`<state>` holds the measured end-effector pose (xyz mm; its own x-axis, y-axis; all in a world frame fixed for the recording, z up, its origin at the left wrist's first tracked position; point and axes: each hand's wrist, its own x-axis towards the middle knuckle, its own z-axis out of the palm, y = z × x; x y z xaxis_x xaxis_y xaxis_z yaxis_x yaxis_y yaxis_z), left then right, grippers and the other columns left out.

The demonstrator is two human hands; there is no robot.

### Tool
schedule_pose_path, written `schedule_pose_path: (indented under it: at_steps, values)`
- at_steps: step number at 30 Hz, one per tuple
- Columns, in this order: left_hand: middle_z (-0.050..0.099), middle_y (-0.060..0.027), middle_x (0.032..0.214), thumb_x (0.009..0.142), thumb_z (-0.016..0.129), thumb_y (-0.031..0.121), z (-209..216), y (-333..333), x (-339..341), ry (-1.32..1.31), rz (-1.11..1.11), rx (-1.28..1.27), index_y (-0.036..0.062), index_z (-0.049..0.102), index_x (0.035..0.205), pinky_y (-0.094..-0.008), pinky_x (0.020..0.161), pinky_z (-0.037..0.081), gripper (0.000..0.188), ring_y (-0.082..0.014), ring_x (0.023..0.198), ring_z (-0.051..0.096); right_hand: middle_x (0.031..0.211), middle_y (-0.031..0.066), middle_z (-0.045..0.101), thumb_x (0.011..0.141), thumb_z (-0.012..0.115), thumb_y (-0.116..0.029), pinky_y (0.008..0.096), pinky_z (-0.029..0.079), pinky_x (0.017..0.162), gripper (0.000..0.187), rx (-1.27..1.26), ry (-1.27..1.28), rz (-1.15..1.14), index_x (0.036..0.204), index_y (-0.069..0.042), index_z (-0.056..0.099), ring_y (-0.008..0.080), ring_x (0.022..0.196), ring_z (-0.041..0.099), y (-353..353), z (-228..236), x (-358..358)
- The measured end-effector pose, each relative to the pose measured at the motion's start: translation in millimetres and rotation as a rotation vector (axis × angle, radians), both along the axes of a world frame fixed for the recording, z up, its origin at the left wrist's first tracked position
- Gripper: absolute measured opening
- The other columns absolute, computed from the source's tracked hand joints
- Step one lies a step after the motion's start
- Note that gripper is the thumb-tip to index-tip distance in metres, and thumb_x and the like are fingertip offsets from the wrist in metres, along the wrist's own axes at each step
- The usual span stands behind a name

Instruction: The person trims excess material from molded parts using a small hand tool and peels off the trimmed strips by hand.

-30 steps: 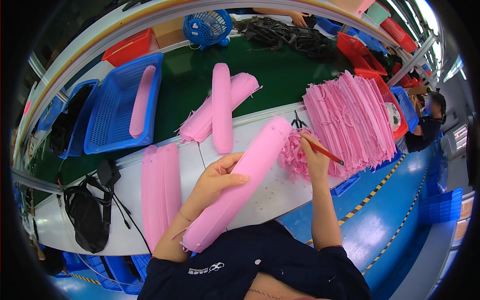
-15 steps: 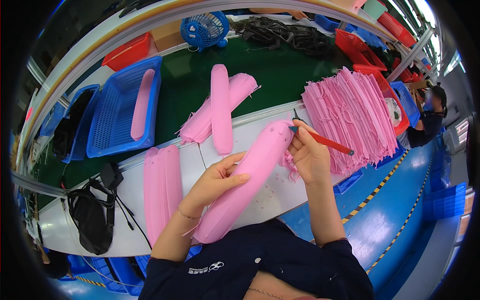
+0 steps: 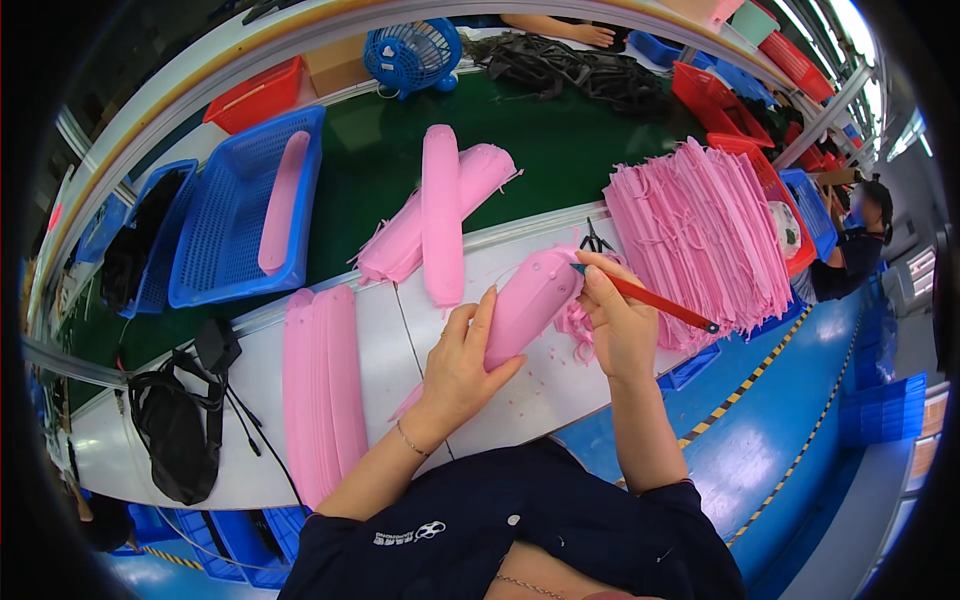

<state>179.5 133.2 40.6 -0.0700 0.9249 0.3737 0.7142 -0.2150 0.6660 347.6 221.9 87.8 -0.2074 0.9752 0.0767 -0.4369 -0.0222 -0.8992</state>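
My left hand (image 3: pixel 460 365) is wrapped over a long pink foam-like piece (image 3: pixel 535 300) with a rounded end and small holes; whether it is one layer or a stack I cannot tell. Much of its lower part is hidden behind that hand and wrist. Between the fingers of my right hand (image 3: pixel 620 325) is a slim red-handled tool (image 3: pixel 665 303), its dark pointed tip at the edge of the piece's far end. Beside that end, pink trimmings (image 3: pixel 575 328) lie on the white table. Black snips (image 3: pixel 593 238) rest just beyond.
A stack of pink strips (image 3: pixel 325 390) lies left; two pink bundles (image 3: pixel 442 215) cross on the green surface. A large frayed pink pile (image 3: pixel 695 240) stands right. A blue basket (image 3: pixel 215 235), black bag (image 3: pixel 175 435), blue fan (image 3: pixel 410 55) and red bins (image 3: pixel 255 95) surround the table.
My left hand has shifted up the pink piece and now lies across it, covering its lower part. The tool's tip has moved slightly left and nearer to me along the rounded end.
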Motion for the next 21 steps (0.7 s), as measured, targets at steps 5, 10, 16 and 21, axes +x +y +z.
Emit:
schedule_pose_path:
  at_steps: [5,10,16,21]
  values:
    - [0.053,-0.0173,0.110,0.070,0.076,0.019,0.2,-0.2,0.4,-0.066,-0.024,-0.016,0.0010,0.033,0.139,-0.0353,0.081,0.049,0.084,-0.0298,0.094,0.058,0.098,0.0070,0.062,0.091,0.058,-0.010,0.0251,0.047,0.077,0.024,0.068,-0.079,-0.023,0.111,0.003,0.062,0.0118,0.086,0.057,-1.4,-0.3,0.5]
    - [0.056,-0.0178,0.107,0.072,0.073,0.019,6.9,2.1,-7.0,-0.225,-0.033,0.012,-0.0017,0.035,0.137,-0.0338,0.078,0.049,0.078,-0.0295,0.091,0.061,0.101,0.0088,0.062,0.090,0.059,-0.011,0.0263,0.048,0.077,0.024,0.063,-0.041,-0.009,0.110,0.003,0.063,0.0150,0.089,0.058,-6.8,-3.6,2.2]
    - [0.056,-0.0187,0.111,0.071,0.074,0.020,16.7,3.1,-11.2,-0.287,-0.053,-0.043,-0.0024,0.037,0.136,-0.0330,0.082,0.048,0.078,-0.0283,0.095,0.061,0.111,0.0126,0.060,0.089,0.059,-0.009,0.0288,0.048,0.080,0.025,0.108,-0.138,0.011,0.111,0.003,0.062,0.0184,0.100,0.058,-12.7,-1.6,7.1]
    - [0.057,-0.0161,0.108,0.071,0.073,0.017,19.9,2.1,-10.4,-0.293,-0.047,-0.035,-0.0024,0.039,0.135,-0.0303,0.083,0.046,0.075,-0.0242,0.095,0.059,0.106,0.0107,0.060,0.091,0.058,-0.010,0.0284,0.047,0.080,0.026,-0.015,0.115,0.073,0.113,0.003,0.060,0.0172,0.096,0.057,-12.0,6.2,-3.0]
